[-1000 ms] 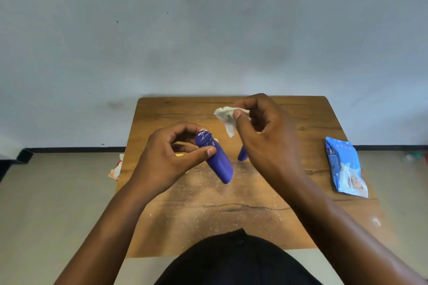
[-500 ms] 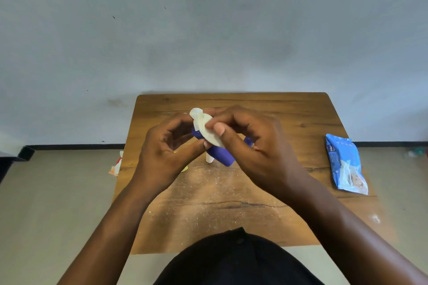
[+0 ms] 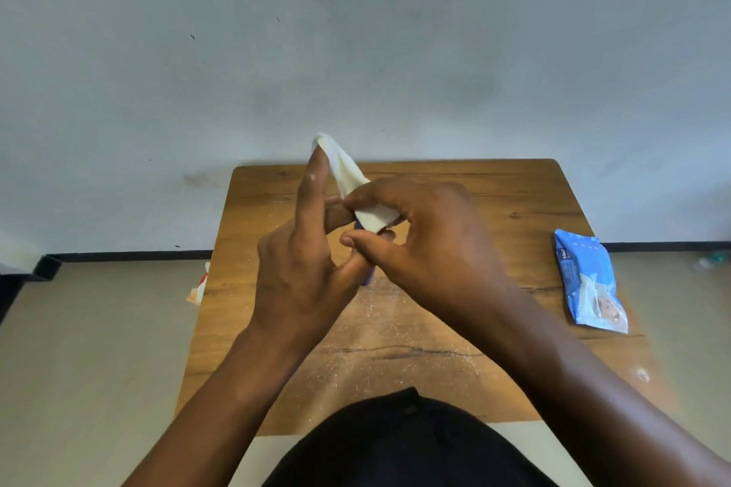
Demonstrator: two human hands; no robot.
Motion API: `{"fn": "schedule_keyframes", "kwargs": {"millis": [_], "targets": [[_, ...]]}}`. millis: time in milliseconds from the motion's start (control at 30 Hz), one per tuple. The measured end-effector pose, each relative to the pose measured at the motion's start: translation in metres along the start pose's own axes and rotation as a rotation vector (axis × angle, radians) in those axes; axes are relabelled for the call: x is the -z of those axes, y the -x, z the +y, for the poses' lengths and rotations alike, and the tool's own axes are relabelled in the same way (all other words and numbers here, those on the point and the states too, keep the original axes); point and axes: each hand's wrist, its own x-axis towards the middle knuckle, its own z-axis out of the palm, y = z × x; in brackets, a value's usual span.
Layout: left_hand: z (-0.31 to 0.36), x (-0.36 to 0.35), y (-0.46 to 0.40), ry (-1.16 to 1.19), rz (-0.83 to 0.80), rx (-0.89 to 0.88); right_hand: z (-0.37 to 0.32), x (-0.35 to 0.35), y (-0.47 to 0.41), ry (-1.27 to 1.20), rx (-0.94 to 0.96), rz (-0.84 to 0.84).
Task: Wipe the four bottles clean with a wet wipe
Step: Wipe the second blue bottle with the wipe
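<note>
Above the wooden table [image 3: 514, 190] my two hands meet around a blue bottle [image 3: 367, 278], of which only slivers show between them. My left hand [image 3: 300, 269] holds the bottle with thumb and lower fingers, while its index finger points straight up along the white wet wipe [image 3: 348, 174]. My right hand [image 3: 419, 241] pinches the wipe and wraps it over the bottle's upper part. The wipe's free end sticks up past my left fingertip. The other bottles are hidden behind my hands.
A blue pack of wet wipes [image 3: 589, 281] lies at the table's right edge. White dust is scattered over the table's middle. A small red-and-white object [image 3: 199, 285] sits on the floor by the left edge. A grey wall stands behind the table.
My right hand brought the wipe onto the bottle and has slid down over it. My left index finger has straightened upward, and the bottle is now almost fully covered.
</note>
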Motion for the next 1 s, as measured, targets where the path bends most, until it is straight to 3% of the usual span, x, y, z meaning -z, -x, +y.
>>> {"fn": "schedule_keyframes", "kwargs": {"millis": [167, 267, 400, 667, 867, 1000], "targets": [[0.002, -0.002, -0.002, 0.057, -0.017, 0.080, 0.002, 0.004, -0.001, 0.031, -0.005, 0.029], [0.002, -0.005, 0.000, 0.252, -0.028, 0.169, 0.003, 0.011, 0.002, -0.135, -0.050, 0.072], [-0.007, -0.004, 0.007, 0.304, -0.222, 0.321, 0.009, 0.021, -0.001, -0.257, -0.073, 0.127], [-0.018, -0.010, 0.005, 0.277, -0.300, 0.289, 0.022, 0.046, -0.010, -0.222, -0.052, -0.064], [-0.025, -0.009, 0.012, 0.282, -0.304, 0.299, 0.035, 0.057, -0.010, -0.288, -0.115, -0.030], [-0.024, -0.008, 0.013, 0.274, -0.326, 0.293, 0.038, 0.053, -0.013, -0.106, -0.139, 0.021]]}}
